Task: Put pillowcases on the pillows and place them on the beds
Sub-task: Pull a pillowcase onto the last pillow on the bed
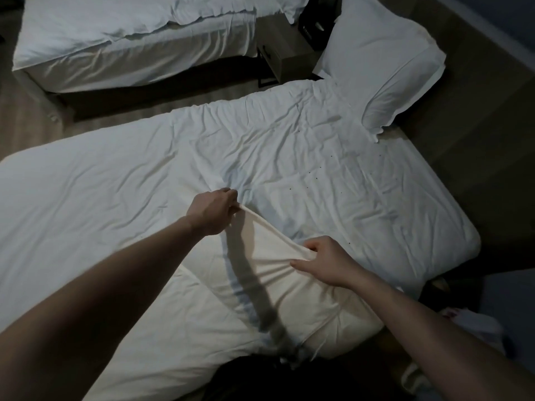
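Observation:
A cream pillow in its pillowcase [289, 287] lies on the near bed [121, 180], close to me. My left hand [212, 211] pinches the far corner of the pillowcase and holds it up off the bed. My right hand [324, 263] grips a fold of the same pillowcase along its right edge, fingers curled into the cloth. The fabric is stretched taut between the two hands. A second pillow [385, 62] in a white case leans at the head of the near bed, top right.
A second bed [130, 39] with white linen stands across a strip of wooden floor at the top left. A small nightstand [278, 50] sits between the beds. The near bed's right edge drops to dark floor with some items [463, 319].

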